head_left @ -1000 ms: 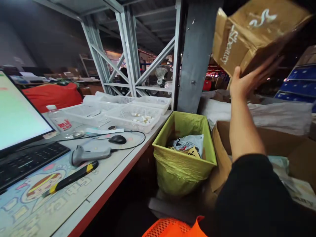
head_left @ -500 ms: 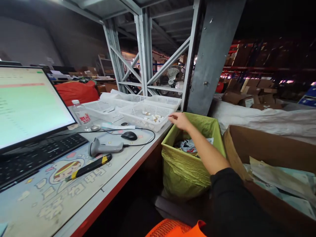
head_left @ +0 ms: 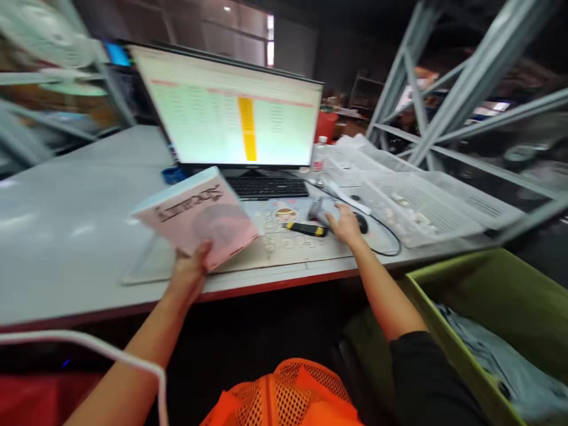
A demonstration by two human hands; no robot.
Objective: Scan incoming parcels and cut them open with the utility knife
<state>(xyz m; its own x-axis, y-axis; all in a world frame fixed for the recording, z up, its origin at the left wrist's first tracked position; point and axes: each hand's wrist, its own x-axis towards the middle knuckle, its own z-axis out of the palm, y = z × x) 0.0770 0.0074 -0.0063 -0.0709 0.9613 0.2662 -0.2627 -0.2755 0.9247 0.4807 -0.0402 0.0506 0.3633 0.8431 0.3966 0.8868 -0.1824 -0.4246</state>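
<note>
My left hand [head_left: 190, 269] grips the lower edge of a thick pink box [head_left: 204, 219] with a light blue side and dark lettering, held tilted above the front of the desk. My right hand [head_left: 346, 225] is over the desk mat, its fingers apart at the handle of a grey barcode scanner [head_left: 316, 212]. Whether they touch it is blurred. Just right of this hand lies a black mouse [head_left: 361, 223]. A black and yellow box cutter [head_left: 306, 229] rests on the mat to its left.
A monitor [head_left: 284, 124] and black keyboard [head_left: 270, 188] stand behind the mat. White plastic baskets [head_left: 417, 236] with small items are at right, near a bottle [head_left: 318, 157]. A yellow-green lined bin [head_left: 417, 290] stands below. A white cable [head_left: 89, 343] crosses at lower left.
My view has swung left to the monitor. My right hand has gone from above the bin to the scanner. My left hand has come into view with the pink box.
</note>
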